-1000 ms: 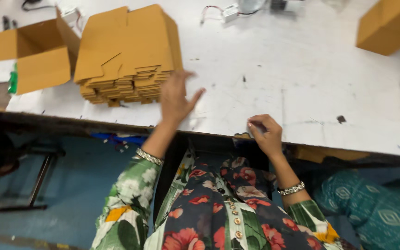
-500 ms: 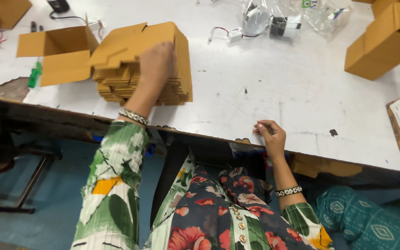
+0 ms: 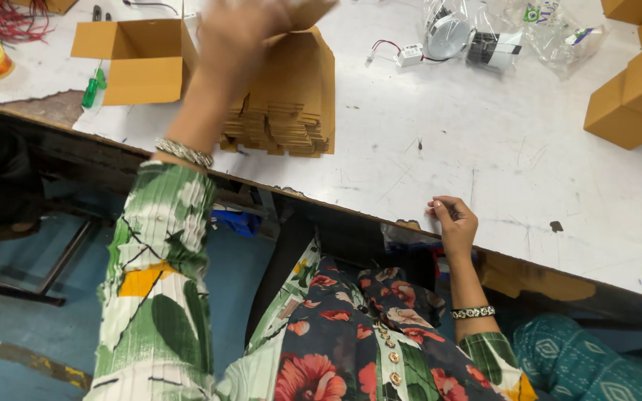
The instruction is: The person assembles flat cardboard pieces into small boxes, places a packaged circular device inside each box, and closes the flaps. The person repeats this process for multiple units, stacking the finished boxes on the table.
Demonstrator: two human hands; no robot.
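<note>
Landmark: the stack of flat brown cardboard box blanks (image 3: 291, 104) lies on the worn white table (image 3: 440, 141), near the table's front edge.
Left hand: the left hand (image 3: 250, 30) is raised above the stack, blurred; it grips one flat brown cardboard blank (image 3: 307, 12) at the top of the picture.
Left fingers: they close around the blank's edge; how each finger lies I cannot tell, because of the blur.
Lifted blank: it is above the stack, tilted, partly cut by the picture's upper edge; whether it touches the stack I cannot tell.
Right hand: the right hand (image 3: 453, 223) rests on the table's front edge, well to the right of the stack.
Right fingers: they are curled loosely inward, pressed together, and hold nothing that I can see.
Open box: an open brown cardboard box (image 3: 137, 56) stands just left of the stack.
Screwdriver: a green-handled screwdriver (image 3: 92, 89) lies left of the stack, beside the open box.
Bags: clear plastic bags with small round parts (image 3: 484, 37) lie behind and right of the stack.
Closed boxes: closed brown cardboard boxes (image 3: 637, 89) stand far right of the stack.
Wires: red wires (image 3: 1, 18) lie far left of the stack.
</note>
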